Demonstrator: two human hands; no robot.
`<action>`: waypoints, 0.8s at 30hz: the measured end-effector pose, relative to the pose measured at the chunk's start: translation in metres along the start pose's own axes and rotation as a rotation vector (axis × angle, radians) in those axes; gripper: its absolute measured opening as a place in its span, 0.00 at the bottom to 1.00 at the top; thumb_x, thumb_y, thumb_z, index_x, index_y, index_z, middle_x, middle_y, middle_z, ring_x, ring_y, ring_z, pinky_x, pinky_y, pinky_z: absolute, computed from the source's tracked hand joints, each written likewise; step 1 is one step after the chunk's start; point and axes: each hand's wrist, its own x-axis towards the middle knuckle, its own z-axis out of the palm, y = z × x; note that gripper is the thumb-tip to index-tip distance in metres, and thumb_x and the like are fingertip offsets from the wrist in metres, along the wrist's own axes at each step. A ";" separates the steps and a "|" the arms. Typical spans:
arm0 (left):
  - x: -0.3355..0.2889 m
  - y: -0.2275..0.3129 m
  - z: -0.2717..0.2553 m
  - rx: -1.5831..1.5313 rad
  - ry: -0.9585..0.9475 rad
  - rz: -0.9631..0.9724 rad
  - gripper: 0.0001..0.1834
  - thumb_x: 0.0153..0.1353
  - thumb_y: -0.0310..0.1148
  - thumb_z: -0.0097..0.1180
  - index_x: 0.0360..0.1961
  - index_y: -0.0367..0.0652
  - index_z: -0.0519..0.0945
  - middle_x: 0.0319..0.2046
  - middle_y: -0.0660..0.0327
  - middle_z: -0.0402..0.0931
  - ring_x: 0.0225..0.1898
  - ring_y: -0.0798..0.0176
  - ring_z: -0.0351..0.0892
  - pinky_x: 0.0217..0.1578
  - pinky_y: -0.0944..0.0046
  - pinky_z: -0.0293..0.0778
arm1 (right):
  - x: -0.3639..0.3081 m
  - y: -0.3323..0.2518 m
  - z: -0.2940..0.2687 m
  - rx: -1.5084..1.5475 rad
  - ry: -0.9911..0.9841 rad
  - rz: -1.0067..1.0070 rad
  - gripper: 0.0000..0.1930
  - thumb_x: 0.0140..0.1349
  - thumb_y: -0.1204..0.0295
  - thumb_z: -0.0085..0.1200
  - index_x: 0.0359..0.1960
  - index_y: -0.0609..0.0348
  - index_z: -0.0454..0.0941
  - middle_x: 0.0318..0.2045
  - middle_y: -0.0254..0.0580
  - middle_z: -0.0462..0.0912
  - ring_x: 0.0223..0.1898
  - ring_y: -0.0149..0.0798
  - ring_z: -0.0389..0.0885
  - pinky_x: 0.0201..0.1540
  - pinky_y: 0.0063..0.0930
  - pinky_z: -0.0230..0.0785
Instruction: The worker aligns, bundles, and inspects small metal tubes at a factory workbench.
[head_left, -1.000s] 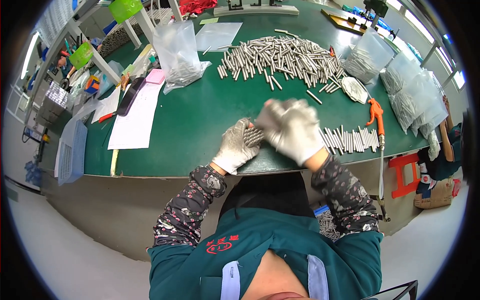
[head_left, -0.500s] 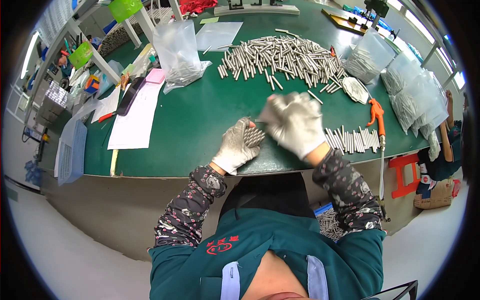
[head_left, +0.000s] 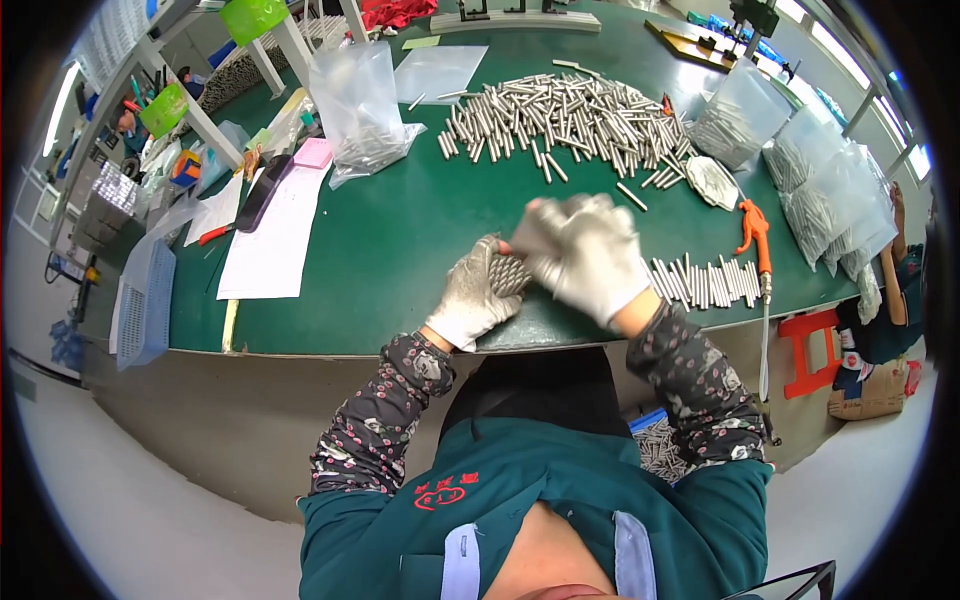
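Note:
My left hand, in a worn light glove with bare fingertips, is closed round a bundle of short metal pins, their ends facing up. Close against the bundle on its right is my right hand, gloved too, its fingers curled and slightly blurred. What those fingers hold, if anything, is hidden. To the right of it lies a row of loose metal pins on the green table. A large heap of similar pins spreads beyond both hands.
An orange air gun with a hose lies at the right, near a crumpled white cloth. Clear bags of pins stand at the right edge, another bag at the back left. Papers and a blue basket are left.
My right hand has shifted slightly, its fingertips now nearer the bundle. My left hand stays almost in place, still holding the pins.

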 end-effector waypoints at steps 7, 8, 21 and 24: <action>-0.001 -0.002 0.002 -0.030 0.043 -0.048 0.41 0.39 0.19 0.64 0.56 0.40 0.59 0.39 0.62 0.69 0.40 0.68 0.70 0.43 0.70 0.69 | -0.003 -0.001 0.006 0.083 -0.078 0.047 0.27 0.45 0.53 0.57 0.46 0.54 0.75 0.34 0.49 0.76 0.41 0.49 0.73 0.43 0.40 0.63; 0.001 -0.002 0.002 -0.028 0.046 -0.040 0.41 0.39 0.19 0.64 0.56 0.40 0.59 0.39 0.62 0.69 0.40 0.68 0.70 0.43 0.70 0.69 | 0.001 0.014 0.008 -0.006 -0.029 0.115 0.28 0.44 0.52 0.57 0.47 0.53 0.75 0.34 0.49 0.76 0.40 0.49 0.73 0.43 0.40 0.64; -0.006 0.004 0.009 -0.738 -0.116 0.085 0.32 0.40 0.28 0.71 0.47 0.42 0.68 0.40 0.65 0.74 0.44 0.70 0.71 0.47 0.68 0.69 | -0.022 -0.022 0.022 0.548 0.020 -0.017 0.19 0.48 0.63 0.59 0.42 0.57 0.76 0.32 0.48 0.80 0.36 0.48 0.78 0.40 0.38 0.68; -0.006 -0.005 -0.002 0.071 -0.006 0.148 0.34 0.32 0.36 0.71 0.44 0.41 0.72 0.42 0.54 0.73 0.45 0.52 0.71 0.51 0.57 0.66 | -0.026 -0.025 0.036 0.691 -0.070 0.112 0.18 0.49 0.63 0.59 0.41 0.57 0.76 0.34 0.49 0.79 0.37 0.48 0.78 0.40 0.37 0.69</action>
